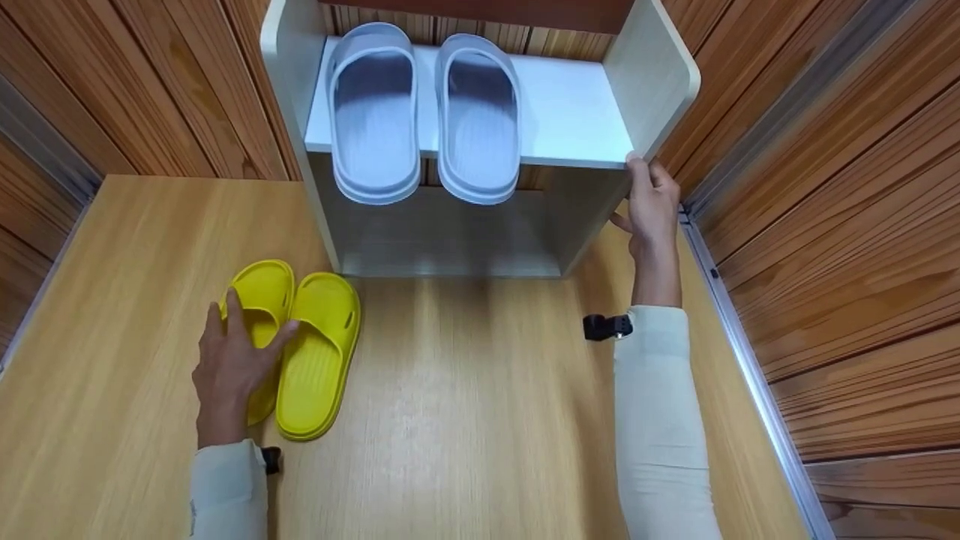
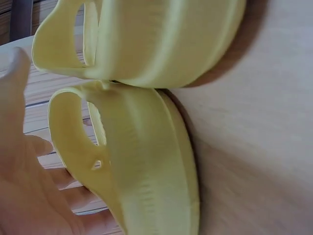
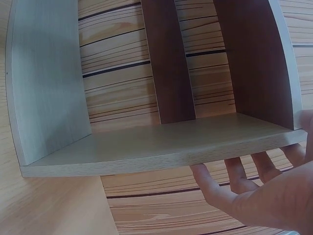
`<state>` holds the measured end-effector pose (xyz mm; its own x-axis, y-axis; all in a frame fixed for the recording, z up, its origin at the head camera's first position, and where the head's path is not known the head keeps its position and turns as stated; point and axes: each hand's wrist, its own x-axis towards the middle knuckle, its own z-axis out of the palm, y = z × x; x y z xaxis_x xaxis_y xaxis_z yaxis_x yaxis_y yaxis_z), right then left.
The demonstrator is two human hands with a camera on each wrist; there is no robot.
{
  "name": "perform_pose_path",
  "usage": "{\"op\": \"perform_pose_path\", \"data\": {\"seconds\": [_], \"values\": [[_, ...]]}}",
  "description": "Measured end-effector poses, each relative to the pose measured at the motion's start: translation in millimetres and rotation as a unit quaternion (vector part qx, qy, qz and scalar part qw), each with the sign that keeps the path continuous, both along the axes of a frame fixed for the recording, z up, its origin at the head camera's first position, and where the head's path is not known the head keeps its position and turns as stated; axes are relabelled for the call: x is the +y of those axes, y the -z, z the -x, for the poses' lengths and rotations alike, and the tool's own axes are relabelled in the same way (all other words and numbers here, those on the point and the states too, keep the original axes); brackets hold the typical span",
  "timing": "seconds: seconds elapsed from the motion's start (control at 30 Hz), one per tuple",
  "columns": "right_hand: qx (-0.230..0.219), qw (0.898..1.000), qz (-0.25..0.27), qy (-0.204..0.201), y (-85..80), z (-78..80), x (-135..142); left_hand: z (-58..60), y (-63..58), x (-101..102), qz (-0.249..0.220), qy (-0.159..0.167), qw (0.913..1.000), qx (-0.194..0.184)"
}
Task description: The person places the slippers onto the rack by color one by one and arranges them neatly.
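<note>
A pair of yellow slippers (image 1: 309,386) lies side by side on the wooden surface, to the front left of a small shoe rack (image 1: 656,82). My left hand (image 1: 234,361) is over them with fingers spread, the fingers across the left slipper and the thumb reaching to the right one. Up close in the left wrist view, the fingers partly pass behind one yellow slipper (image 2: 146,156). My right hand (image 1: 654,214) holds the rack's right side panel, a finger on its front edge. Several fingers (image 3: 212,188) touch the panel's outer face in the right wrist view.
Two light grey slippers (image 1: 375,127) stand on the rack's white shelf (image 1: 570,112), their ends jutting past its front. Beneath is a lower compartment (image 1: 450,232). Wood-patterned walls (image 1: 862,300) enclose the back and sides, with a metal rail (image 1: 750,390) along the right.
</note>
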<state>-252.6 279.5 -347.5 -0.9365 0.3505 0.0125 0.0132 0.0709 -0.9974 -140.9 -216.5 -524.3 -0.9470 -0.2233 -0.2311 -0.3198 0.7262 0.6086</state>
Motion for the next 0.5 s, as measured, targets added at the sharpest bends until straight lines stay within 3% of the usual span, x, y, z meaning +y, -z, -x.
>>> {"op": "perform_pose_path", "data": {"seconds": [0.5], "values": [[0.003,1.0,0.005,0.004,0.7,1.7,0,-8.3,12.3,-6,-0.035,-0.049,0.9978,0.026]]}}
